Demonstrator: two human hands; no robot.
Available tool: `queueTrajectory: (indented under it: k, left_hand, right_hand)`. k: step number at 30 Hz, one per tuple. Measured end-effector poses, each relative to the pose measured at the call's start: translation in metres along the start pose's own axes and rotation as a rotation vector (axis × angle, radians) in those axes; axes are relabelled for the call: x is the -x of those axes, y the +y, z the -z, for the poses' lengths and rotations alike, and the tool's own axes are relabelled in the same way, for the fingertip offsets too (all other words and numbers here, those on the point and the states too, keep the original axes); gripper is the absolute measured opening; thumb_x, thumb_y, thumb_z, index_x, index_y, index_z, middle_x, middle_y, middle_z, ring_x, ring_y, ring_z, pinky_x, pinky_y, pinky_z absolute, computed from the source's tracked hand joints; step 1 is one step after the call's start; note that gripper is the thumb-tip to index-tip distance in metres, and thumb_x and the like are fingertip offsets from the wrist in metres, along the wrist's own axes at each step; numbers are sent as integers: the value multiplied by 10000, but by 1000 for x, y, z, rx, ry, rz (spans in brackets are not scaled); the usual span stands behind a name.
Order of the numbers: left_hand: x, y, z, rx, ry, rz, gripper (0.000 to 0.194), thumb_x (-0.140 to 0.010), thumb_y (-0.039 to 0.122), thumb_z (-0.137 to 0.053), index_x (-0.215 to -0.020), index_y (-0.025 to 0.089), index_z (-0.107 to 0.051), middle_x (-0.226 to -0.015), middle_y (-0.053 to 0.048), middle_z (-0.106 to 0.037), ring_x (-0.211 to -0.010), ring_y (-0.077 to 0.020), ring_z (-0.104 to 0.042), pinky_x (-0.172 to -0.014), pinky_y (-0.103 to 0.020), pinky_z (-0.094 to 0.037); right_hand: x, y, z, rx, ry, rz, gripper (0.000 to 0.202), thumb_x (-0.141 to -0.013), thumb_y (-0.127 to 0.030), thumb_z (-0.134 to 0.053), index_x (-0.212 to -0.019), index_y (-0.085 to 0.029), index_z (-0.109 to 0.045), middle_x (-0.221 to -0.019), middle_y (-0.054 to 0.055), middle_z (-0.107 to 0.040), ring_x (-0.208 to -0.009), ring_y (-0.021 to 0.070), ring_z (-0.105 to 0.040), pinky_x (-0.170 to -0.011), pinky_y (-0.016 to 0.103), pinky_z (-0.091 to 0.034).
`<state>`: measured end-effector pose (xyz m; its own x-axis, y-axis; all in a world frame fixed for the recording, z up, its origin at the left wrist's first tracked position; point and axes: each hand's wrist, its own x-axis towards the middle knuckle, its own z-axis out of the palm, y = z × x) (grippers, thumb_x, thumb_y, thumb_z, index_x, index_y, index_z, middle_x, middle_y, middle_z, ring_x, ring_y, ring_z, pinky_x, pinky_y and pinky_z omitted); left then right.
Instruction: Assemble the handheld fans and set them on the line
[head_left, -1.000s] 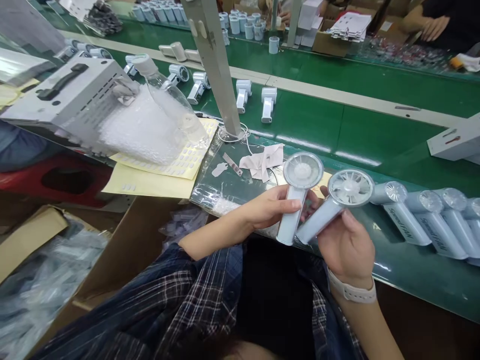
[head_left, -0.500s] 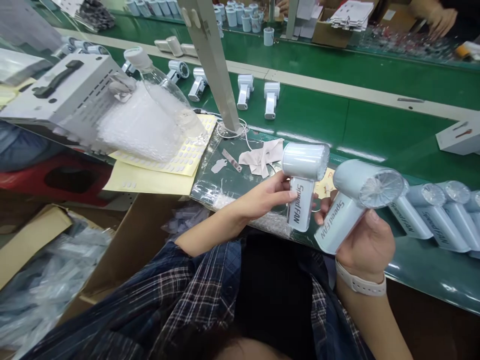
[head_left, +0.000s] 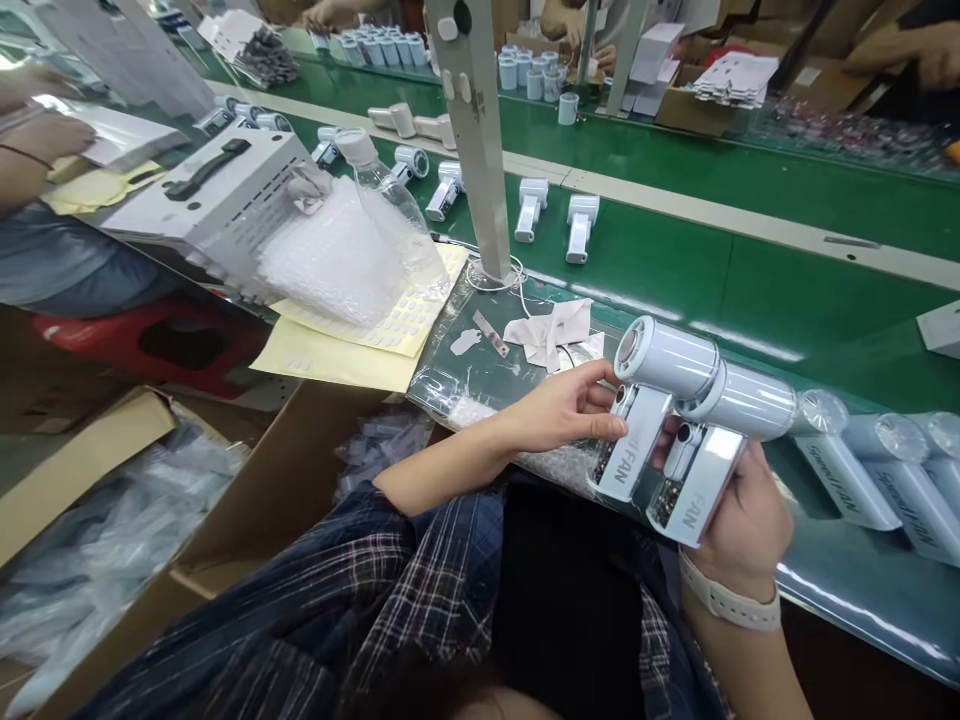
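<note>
My left hand (head_left: 581, 408) grips a light blue handheld fan (head_left: 651, 400) by its handle, fingers closed around it. A second fan (head_left: 712, 465), lettered FAN, is held in my right hand (head_left: 754, 510), which wears a white watch on the wrist. The two fans are side by side, their heads touching or overlapping. Both show an open handle side with dark inner parts. Several more fans (head_left: 847, 480) marked Speed FAN lie in a row just right of my right hand, on the bench edge. My right fingers are partly hidden behind the fan.
A metal post (head_left: 480, 150) rises before me, with cloth scraps (head_left: 551, 330) at its foot. Left of it are yellow sticker sheets (head_left: 337, 352), a plastic bottle (head_left: 382, 185) and a white machine (head_left: 202, 185). Fans (head_left: 580, 225) stand on the green belt (head_left: 660, 260). Other people's hands are beyond.
Both held fans have turned, so their open handle sides and a ringed head end now show, and their heads have come together. The view has shifted left.
</note>
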<state>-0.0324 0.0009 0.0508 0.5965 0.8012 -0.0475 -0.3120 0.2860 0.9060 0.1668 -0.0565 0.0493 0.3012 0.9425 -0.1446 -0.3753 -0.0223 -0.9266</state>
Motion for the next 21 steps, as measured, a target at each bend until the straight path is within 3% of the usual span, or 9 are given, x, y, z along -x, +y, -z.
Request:
queueTrajectory:
  k: [3, 6, 9, 11, 13, 18, 21]
  left_hand:
    - [4, 5, 1, -149, 13, -46, 571, -787, 474, -889, -1187, 187, -600, -1010, -64, -744, -923, -189, -730, -822, -311, -557]
    - [4, 8, 3, -412, 40, -180, 457, -802, 325, -841, -1201, 172, -679, -1160, -112, -757, -1111, -265, -724, -973, -393, -566]
    - [0, 6, 7, -601, -53, -371, 352, -847, 290, -791, -1187, 205, -763, -1297, -113, -755, -1366, -306, -631, -1205, -457, -456]
    - [-3, 4, 11, -654, -108, -494, 300, -921, 315, -736, -1209, 246, -782, -1385, -96, -730, -1483, -283, -539, -1277, -461, -384]
    - [-5, 2, 14, -708, -136, -564, 288, -955, 326, -711, -1231, 292, -787, -1435, -74, -707, -1526, -272, -493, -1291, -475, -367]
    - [-2, 7, 15, -831, -159, -644, 255, -974, 351, -690, -1200, 346, -807, -1382, -63, -738, -1526, -289, -497, -1313, -552, -321]
    - [1, 8, 11, -805, -130, -644, 250, -988, 383, -674, -1187, 332, -815, -1336, -80, -760, -1520, -288, -503, -1300, -558, -351]
  right_hand:
    - [0, 3, 7, 12, -87, 71, 277, -974, -411, -607, -1133, -234, -748, -939, 54, -794, -794, 288, -774, -720, 465, -648]
    - [2, 1, 14, 163, -170, 266, 360, -862, -363, -791, -1189, -235, -711, -1111, 84, -784, -1057, 341, -758, -968, 555, -603]
    - [2, -6, 16, 329, -377, 467, 588, -745, -166, -899, -1260, -265, -633, -1318, 101, -736, -1293, 360, -672, -1152, 616, -483]
    - [0, -11, 16, 345, -534, 593, 614, -743, -145, -896, -1269, -282, -612, -1391, 100, -707, -1371, 372, -617, -1205, 671, -406]
    - [-1, -15, 15, 368, -584, 685, 593, -756, -186, -901, -1269, -300, -626, -1416, 82, -700, -1401, 377, -589, -1224, 698, -366]
    - [3, -15, 16, 371, -579, 692, 509, -826, -360, -885, -1290, -354, -677, -1402, 50, -720, -1385, 379, -602, -1230, 726, -346]
    - [8, -11, 16, 317, -593, 673, 561, -843, -373, -874, -1361, -353, -659, -1403, 57, -716, -1362, 376, -618, -1221, 725, -365]
